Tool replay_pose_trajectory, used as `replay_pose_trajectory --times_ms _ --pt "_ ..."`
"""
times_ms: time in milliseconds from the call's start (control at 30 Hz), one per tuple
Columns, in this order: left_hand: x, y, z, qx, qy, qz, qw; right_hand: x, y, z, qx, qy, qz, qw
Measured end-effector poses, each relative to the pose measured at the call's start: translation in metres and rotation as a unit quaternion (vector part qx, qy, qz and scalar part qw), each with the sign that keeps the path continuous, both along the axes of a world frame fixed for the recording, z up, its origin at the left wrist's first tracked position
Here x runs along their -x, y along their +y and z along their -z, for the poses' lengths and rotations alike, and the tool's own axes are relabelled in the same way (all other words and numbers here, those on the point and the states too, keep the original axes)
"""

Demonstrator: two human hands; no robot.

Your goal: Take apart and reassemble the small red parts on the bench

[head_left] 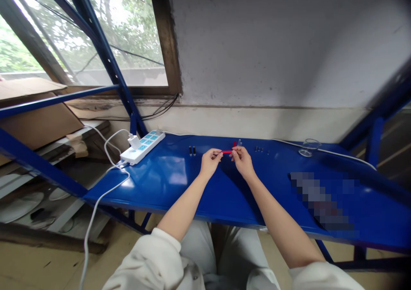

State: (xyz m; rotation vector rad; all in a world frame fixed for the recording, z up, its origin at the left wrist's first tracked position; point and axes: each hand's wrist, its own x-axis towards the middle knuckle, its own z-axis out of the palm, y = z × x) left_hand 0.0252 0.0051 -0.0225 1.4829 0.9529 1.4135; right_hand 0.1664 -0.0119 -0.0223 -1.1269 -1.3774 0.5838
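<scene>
A white power strip on my blue steel shelf, two small black pieces standing upright, my left hand nearly closed, pinching one end of a short red rod above the shelf, my right hand pinching its other end, small dark parts beyond, a glass dish further right

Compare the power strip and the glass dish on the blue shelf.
The white power strip is opaque, while the glass dish is clear. The power strip is long and straight; the glass dish looks round. The power strip has a plug in it, and the glass dish doesn't. Both rest on the blue metal shelf.
</scene>
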Motion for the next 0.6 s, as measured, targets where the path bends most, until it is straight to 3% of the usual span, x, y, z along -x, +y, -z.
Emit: replay_pose_trajectory --times_ms 167,300,600 --pt "-0.001 -0.004 0.000 -0.031 0.067 -0.008 0.997 0.000 -0.005 0.000 0.026 -0.087 0.029 0.995" --pt "-0.003 -0.012 -0.002 -0.111 0.168 -0.026 0.979 -0.001 -0.006 0.002 0.054 -0.174 0.055 0.982" --pt "-0.002 -0.021 -0.021 -0.194 0.267 -0.035 0.943 -0.001 -0.005 0.003 0.032 -0.166 0.021 0.985"
